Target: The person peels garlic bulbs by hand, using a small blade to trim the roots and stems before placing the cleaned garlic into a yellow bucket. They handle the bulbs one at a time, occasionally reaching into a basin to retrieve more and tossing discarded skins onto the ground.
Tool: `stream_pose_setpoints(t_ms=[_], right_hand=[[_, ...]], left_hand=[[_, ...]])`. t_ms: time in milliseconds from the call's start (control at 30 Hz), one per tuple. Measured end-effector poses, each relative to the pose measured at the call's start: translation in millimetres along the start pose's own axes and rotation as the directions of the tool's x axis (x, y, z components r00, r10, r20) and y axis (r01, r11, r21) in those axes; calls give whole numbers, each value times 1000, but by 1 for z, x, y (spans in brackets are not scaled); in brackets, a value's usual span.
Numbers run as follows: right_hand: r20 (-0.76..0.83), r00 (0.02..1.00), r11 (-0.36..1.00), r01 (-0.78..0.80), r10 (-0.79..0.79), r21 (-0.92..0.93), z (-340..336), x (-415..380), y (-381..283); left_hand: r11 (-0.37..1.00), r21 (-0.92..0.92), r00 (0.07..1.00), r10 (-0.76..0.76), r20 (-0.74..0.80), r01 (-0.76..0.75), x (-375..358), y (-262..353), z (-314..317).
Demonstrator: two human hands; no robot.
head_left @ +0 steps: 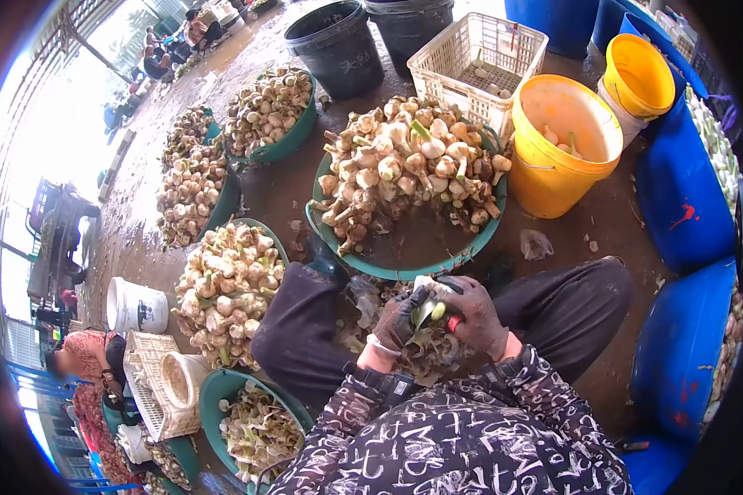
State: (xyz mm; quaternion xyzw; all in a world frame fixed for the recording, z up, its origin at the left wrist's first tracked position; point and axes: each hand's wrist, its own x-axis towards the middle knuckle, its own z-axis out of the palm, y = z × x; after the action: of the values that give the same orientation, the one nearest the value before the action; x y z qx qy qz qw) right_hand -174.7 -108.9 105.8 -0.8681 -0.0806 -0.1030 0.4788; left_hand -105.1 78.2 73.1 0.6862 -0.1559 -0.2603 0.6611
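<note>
Two black buckets (343,62) stand together — upright; blue containers (677,177), some red-marked, line the right side.

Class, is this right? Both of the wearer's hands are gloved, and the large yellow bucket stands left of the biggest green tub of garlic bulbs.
The side is wrong: in the head view the large yellow bucket stands right of the biggest green tub of garlic bulbs. The rest stands.

Open-sided produce-processing shed: heaped bulbs (413,157) fill green tubs (413,271) on a wet floor (140,256), with metal framing (95,51) overhead.
</note>
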Motion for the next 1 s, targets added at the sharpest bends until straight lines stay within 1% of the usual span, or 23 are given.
stream_pose_setpoints(t_ms=[67,100,133,167,200,233,300,333,400,433,467,500,533,567,633,667,700,733,767,800,833,933,1000], right_hand=[[-155,980,988,-107,123,107,17,-7,15],[-159,980,989,-104,120,106,13,-5,15],[-80,859,662,-327,505,674,6,-1,14],[217,664,23,-333,715,943,2,0,14],[298,700,-184,-235,649,954,4,-3,23],[175,707,137,-360,685,923,-7,-4,23],[-58,533,212,-233,844,949,18,-15,86],[139,509,-76,-143,849,987,-4,-4,55],[163,645,-134,-95,747,986,-8,-17,85],[240,713,-196,-145,659,970,-11,-19,94],[245,712,-199,-149,658,969,-2,-24,97],[-76,734,353,-230,675,907,6,-20,79],[-354,783,790,-264,511,554,10,-14,70],[-347,790,789,-260,505,556,9,-14,75],[8,723,403,-394,690,826,6,-12,90],[259,538,-177,-199,802,964,-4,5,75],[162,627,-250,53,762,967,-47,40,28],[103,814,-356,133,572,925,-72,43,43],[-53,885,-275,200,463,940,-96,48,39],[-98,917,-334,238,387,912,-122,59,26],[-134,921,-204,219,366,954,-139,64,15],[-64,884,-123,136,463,983,-128,70,8],[51,779,137,-173,625,975,-88,58,24]], left_hand=[[876,-228,895,-444,-39,425,5,25,2],[878,-225,897,-441,-39,422,3,28,2],[919,-215,942,-336,9,330,-1,29,0],[949,-211,972,-228,57,235,-6,30,-2],[996,-8,987,-90,133,92,-11,30,-4],[996,-9,987,-90,133,92,-19,38,-7],[976,145,861,-215,462,166,-32,53,-13],[976,145,857,-215,468,166,-35,52,-21],[870,492,779,-334,530,39,-39,47,-36],[870,492,780,-338,527,45,-39,48,-36],[665,743,734,-541,410,75,-36,50,-34],[389,917,683,-692,233,81,-32,53,-33],[390,919,673,-696,250,61,-25,60,-29],[388,919,678,-695,241,71,-21,54,-29],[461,887,928,-327,178,-8,-8,25,-36],[455,887,986,-169,-1,79,14,9,-42],[464,870,982,1,-189,167,48,-1,-55],[449,856,949,56,-312,255,70,-5,-67],[439,832,898,109,-425,340,90,-5,-78],[406,806,865,71,-497,430,110,-3,-87],[370,774,825,37,-564,513,126,0,-96],[202,797,816,-20,-577,569,160,-28,-118],[47,796,797,-67,-601,604,170,-49,-127]])
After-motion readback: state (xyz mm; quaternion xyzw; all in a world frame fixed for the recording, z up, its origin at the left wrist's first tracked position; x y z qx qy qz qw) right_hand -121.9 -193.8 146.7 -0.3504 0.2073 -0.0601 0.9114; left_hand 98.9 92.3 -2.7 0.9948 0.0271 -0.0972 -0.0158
